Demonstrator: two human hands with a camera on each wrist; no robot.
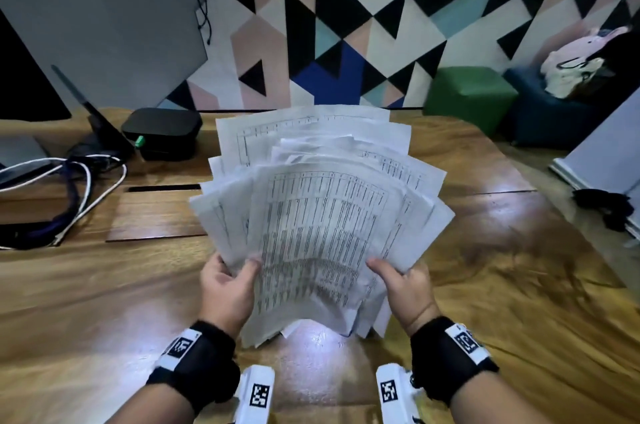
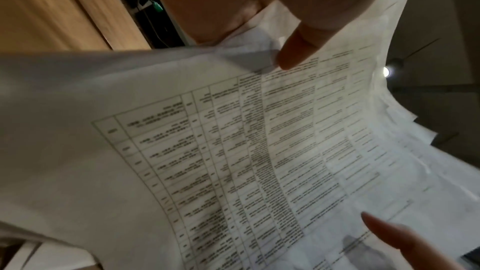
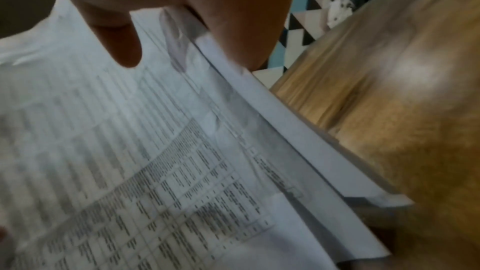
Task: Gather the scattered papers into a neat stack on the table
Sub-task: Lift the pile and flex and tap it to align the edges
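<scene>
A loose, fanned bundle of white printed papers point(image 1: 318, 208) with tables of text stands on its lower edge on the wooden table point(image 1: 502, 267), tilted away from me. My left hand point(image 1: 228, 281) grips the bundle's left side, thumb on the front sheet. My right hand point(image 1: 403, 279) grips the right side the same way. In the left wrist view the thumb of my left hand point(image 2: 298, 52) presses on the top sheet of the papers point(image 2: 259, 151). In the right wrist view the thumb of my right hand point(image 3: 122, 44) lies on the papers point(image 3: 155, 151), with the fingers behind their edge.
A black box point(image 1: 161, 132) and tangled white and dark cables point(image 1: 69, 191) lie at the table's back left. A dark monitor point(image 1: 24, 77) stands at the far left. Green point(image 1: 471, 91) and blue stools stand beyond the table, and a white board point(image 1: 602, 153) leans at the right.
</scene>
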